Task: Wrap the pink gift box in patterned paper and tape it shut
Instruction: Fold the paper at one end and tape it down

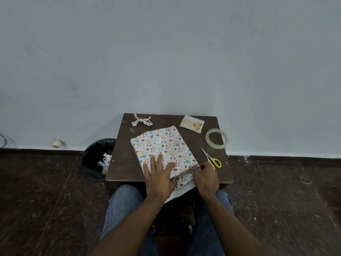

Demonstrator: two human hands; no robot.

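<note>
- The wrapped box (163,145) lay on the small table (121,163), near edge.
- Left hand (159,175) pressed flat, fingers spread; right hand (204,177) pinched the end flap (185,179).
- Folding step; next probably needed the tape roll (217,138).

**Box under patterned paper, tape roll close by**

The gift box (162,145) lies flat on the dark brown table (121,156), turned at an angle so one corner points toward the wall. It is fully covered on top by the patterned paper (182,179): white, scattered with small blue, orange, yellow and red egg and heart shapes. No pink shows. At the near right end the paper hangs loose past the box, its plain white underside showing over the table edge. The roll of clear tape (217,138) lies flat near the table's right edge, apart from the box.
</note>
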